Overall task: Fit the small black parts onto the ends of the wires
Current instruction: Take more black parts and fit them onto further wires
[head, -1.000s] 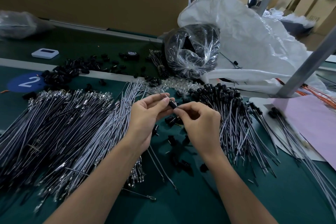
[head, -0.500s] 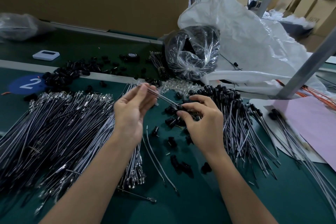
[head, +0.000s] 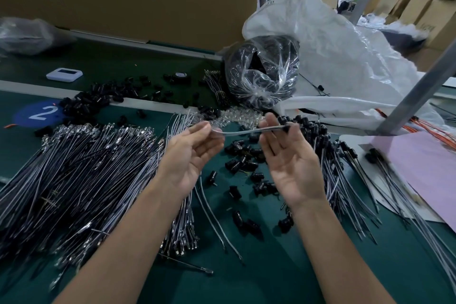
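Observation:
Between my two raised, palm-up hands stretches one thin grey wire (head: 241, 132). My left hand (head: 190, 155) pinches its left end at the fingertips. My right hand (head: 291, 168) pinches the other end, where a small black part (head: 286, 128) sits on the wire. Loose black parts (head: 244, 155) lie on the green table below and between the hands. A big heap of bare wires (head: 86, 168) spreads on the left. On the right, partly behind my right hand, lies a heap of wires with black parts fitted (head: 328, 150).
A clear bag of black parts (head: 261, 74) and a large white sack (head: 345, 57) stand behind. Small clear pieces (head: 237, 116) lie just beyond the hands. Pink paper (head: 424, 163) and a slanted metal post (head: 414, 96) are at right. A white device (head: 64, 74) sits far left.
Both hands have turned palm up and moved apart, lifting the wire and drawing it out level between them. Before, they were close together over the loose black parts.

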`<control>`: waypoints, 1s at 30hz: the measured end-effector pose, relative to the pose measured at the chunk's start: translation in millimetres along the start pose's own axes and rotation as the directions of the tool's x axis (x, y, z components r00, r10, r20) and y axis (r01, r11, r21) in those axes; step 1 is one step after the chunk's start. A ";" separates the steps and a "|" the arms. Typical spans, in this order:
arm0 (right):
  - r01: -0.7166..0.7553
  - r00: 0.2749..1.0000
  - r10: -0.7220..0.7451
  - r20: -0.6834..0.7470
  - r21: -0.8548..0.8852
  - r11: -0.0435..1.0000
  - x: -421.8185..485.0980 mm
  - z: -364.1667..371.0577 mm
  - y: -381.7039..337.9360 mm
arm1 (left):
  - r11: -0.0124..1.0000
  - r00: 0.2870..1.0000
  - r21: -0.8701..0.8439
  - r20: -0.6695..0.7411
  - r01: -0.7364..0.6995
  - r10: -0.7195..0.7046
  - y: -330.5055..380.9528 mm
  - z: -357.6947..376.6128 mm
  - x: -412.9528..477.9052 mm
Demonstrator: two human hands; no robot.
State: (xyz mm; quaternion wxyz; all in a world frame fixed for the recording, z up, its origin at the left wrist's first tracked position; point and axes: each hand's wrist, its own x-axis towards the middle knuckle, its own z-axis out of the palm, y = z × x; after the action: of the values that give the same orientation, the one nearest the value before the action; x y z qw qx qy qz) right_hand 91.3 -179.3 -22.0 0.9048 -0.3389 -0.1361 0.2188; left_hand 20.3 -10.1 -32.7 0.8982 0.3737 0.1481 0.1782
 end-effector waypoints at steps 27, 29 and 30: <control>0.160 0.983 -0.020 0.183 -0.795 0.584 -6.1 7.4 24.5 | 0.928 0.933 0.196 0.240 -0.318 0.269 -14.3 9.9 -4.5; 0.176 0.982 -0.043 0.187 -0.791 0.586 -6.6 7.2 24.0 | 0.912 0.927 0.223 0.234 -0.344 0.292 -15.3 12.1 -5.8; 0.184 0.981 -0.063 0.183 -0.785 0.591 -6.4 6.5 23.6 | 0.903 0.923 0.235 0.232 -0.359 0.306 -15.2 13.2 -6.3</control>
State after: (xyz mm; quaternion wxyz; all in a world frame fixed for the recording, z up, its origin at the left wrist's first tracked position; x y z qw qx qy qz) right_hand 76.0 -162.9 -33.7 0.6590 -0.6815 -0.3040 0.0941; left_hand 23.1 -31.0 -33.9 0.8042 0.5288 0.0191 0.2708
